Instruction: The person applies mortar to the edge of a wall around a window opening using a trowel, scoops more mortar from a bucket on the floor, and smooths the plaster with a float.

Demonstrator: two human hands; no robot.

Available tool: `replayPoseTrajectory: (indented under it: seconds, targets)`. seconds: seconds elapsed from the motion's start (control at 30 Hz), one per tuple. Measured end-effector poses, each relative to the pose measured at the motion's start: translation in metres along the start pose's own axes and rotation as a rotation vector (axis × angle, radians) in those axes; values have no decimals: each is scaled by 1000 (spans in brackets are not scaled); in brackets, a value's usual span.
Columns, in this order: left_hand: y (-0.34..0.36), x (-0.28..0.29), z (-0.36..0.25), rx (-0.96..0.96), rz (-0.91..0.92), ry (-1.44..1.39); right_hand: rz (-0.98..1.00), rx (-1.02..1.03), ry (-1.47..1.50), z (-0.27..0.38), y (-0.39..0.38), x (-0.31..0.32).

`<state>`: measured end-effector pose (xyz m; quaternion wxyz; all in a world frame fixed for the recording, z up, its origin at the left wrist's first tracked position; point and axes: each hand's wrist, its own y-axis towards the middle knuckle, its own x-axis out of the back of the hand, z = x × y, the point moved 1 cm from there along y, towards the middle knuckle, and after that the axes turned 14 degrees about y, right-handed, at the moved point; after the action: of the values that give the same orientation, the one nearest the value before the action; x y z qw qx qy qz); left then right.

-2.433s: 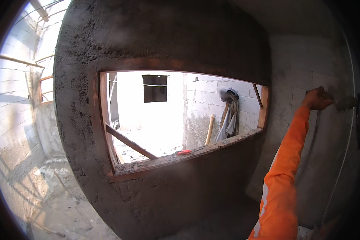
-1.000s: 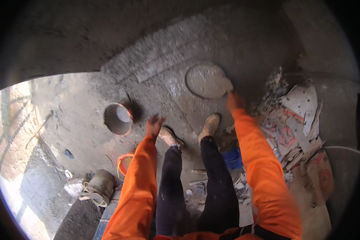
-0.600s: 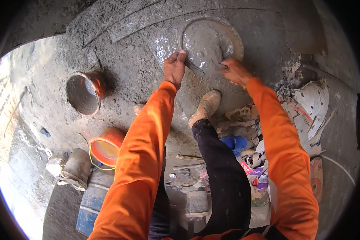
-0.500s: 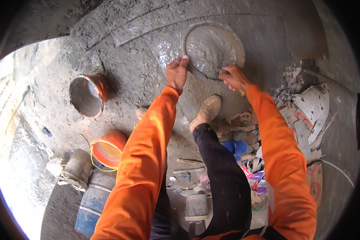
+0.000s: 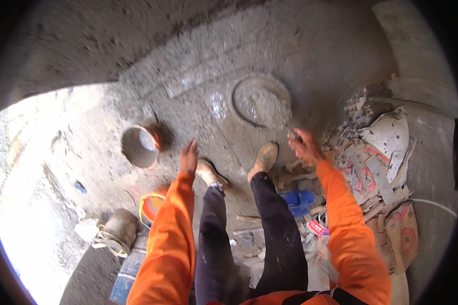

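My right hand (image 5: 305, 146) is closed round the short dark handle of a trowel (image 5: 293, 134), at the near right of a round shallow basin (image 5: 235, 104). Grey wet mortar (image 5: 272, 107) fills the basin, heaped toward its right side. The trowel's blade cannot be told apart from the mortar. Off to the left, my left hand (image 5: 189, 156) hangs in the air with its fingers stretched out and nothing in them. It is between the basin and an orange bucket (image 5: 140, 147) coated inside with grey mortar.
A second orange bucket (image 5: 151, 206) is partly behind my left sleeve, near a dirty grey pail (image 5: 122, 226) and a blue drum (image 5: 127, 277). Blue sandals (image 5: 297, 198) lie by my right leg. Torn paper sacks (image 5: 366, 168) and debris cover the right side. My boots (image 5: 264, 157) stand below the basin.
My left hand has left the basin's rim and moved left and toward me. My right hand has drawn back slightly with the trowel. The view has shifted, so the basin appears lower and smaller.
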<state>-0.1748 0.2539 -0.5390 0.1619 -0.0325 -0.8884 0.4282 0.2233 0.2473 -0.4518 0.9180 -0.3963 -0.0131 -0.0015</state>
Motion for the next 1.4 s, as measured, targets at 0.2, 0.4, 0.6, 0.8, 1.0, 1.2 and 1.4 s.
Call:
replayPoseTrajectory:
  seconds: [0.2, 0.4, 0.6, 0.8, 1.0, 1.2, 1.4]
  targets:
    - [-164, 216, 129, 36, -171, 464, -32, -69, 590, 113, -160, -27]
    - [-310, 395, 169, 84, -432, 761, -210, 442, 933, 277, -304, -2]
    - [-330, 445, 40, 34, -611, 478, -464, 1403, 1006, 496, -484, 3]
    - [-279, 421, -96, -239, -538, 370, -952, 2281, 1267, 698, -606, 23]
    - [-289, 399, -173, -365, -528, 284, -1934, 2390, 1068, 837, -701, 42]
    - [-292, 387, -251, -418, -478, 234, -2160, 2357, 221, 1021, -701, 55]
    - [-319, 365, -223, -362, -465, 161, -148, 1567, -524, 906, -538, -40]
